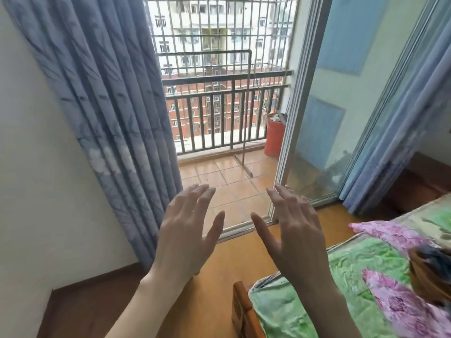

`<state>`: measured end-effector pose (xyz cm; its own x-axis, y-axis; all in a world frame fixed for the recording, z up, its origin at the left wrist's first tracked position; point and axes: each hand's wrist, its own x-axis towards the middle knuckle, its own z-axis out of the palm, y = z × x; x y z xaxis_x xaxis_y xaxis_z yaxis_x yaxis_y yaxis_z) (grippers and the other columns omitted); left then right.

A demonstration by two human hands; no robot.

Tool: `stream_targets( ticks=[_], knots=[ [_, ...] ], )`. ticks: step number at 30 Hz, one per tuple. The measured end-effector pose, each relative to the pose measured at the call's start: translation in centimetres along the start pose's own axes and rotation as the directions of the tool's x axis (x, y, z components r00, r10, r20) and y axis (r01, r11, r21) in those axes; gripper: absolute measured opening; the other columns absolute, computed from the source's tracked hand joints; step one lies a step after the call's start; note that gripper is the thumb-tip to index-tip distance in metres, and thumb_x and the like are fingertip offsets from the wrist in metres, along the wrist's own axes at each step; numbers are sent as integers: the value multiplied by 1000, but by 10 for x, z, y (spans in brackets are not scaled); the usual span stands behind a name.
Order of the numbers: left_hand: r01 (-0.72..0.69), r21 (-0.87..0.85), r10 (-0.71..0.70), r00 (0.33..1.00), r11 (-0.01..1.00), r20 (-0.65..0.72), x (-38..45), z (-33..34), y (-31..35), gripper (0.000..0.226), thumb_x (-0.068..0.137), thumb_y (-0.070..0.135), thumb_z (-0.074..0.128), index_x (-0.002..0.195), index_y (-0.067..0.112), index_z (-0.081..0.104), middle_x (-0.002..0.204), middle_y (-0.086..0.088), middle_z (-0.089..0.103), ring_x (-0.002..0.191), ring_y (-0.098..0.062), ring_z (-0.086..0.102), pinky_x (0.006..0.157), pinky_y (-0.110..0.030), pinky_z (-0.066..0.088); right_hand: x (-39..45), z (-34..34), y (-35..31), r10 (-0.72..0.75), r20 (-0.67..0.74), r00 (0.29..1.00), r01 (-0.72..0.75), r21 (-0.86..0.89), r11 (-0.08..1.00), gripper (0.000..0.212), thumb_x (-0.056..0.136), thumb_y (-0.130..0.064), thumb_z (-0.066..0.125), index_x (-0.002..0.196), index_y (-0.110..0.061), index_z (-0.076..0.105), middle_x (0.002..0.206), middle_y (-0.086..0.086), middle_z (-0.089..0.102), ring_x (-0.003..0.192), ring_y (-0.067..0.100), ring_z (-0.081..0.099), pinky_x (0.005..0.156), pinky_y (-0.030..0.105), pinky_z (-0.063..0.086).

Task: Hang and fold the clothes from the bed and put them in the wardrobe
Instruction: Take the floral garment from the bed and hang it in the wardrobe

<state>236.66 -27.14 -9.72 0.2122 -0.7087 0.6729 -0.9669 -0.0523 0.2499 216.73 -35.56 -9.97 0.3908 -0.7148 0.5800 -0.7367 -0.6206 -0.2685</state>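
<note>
While the pleated blue curtain [102, 98] hung leftmost, the left hand [188, 225] and right hand [296, 230] hovered apart, fingers straight, holding nothing; rightward, a dark crumpled garment [429, 269] lay on the bed's [317, 306] quilted green-and-pink floral cover.

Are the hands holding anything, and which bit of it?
Nothing is held. The left hand and the right hand are both raised in the air with fingers spread, touching nothing.

A blue patterned curtain [102, 98] hangs left of the open balcony door. On the tiled balcony, a red bucket [274, 136] stands near the metal railing [219, 113], beside the sliding glass panel [324, 123].
</note>
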Motion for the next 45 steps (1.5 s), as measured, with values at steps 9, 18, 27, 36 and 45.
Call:
stream_targets(
  ticks=[9, 18, 27, 36, 45],
  knots=[
    [-69, -104, 71, 997, 992, 18, 104, 107, -65, 49, 105, 43, 56, 143, 13, 61, 145, -4, 62, 138, -26, 55, 111, -50, 49, 100, 67, 30, 91, 21, 996, -89, -87, 992, 68, 104, -65, 37, 152, -18, 51, 157, 2, 51, 151, 22, 40, 123, 48, 34],
    [-222, -239, 240, 970, 945, 48, 239, 206, -143, 50, 104, 44, 55, 145, 14, 58, 146, -4, 60, 137, -23, 53, 113, -37, 40, 219, 159, 43, 257, -52, 965, -262, -170, 950, 67, 104, -63, 42, 152, -18, 50, 159, 1, 49, 155, 19, 32, 127, 43, 24],
    [-319, -398, 386, 917, 860, 100, 336, 292, -172, 51, 104, 42, 56, 143, 11, 62, 146, -6, 62, 139, -26, 53, 113, -45, 46, 283, 200, 59, 421, -131, 898, -440, -308, 843, 67, 105, -62, 40, 154, -17, 49, 159, 1, 49, 151, 19, 38, 122, 45, 36],
    [-427, -559, 553, 830, 711, 70, 376, 377, -148, 49, 107, 48, 48, 143, 16, 58, 145, -2, 59, 140, -24, 50, 117, -41, 41, 303, 207, 94, 563, -187, 805, -587, -389, 710, 69, 105, -63, 37, 153, -16, 50, 159, 0, 49, 150, 16, 39, 125, 36, 30],
    [-476, -637, 645, 763, 606, 44, 426, 462, -78, 48, 106, 46, 53, 143, 17, 58, 145, -1, 60, 140, -24, 50, 119, -41, 39, 317, 211, 188, 640, -298, 708, -703, -375, 604, 67, 105, -62, 40, 153, -16, 50, 155, -1, 53, 145, 15, 46, 121, 40, 38]
  ],
)
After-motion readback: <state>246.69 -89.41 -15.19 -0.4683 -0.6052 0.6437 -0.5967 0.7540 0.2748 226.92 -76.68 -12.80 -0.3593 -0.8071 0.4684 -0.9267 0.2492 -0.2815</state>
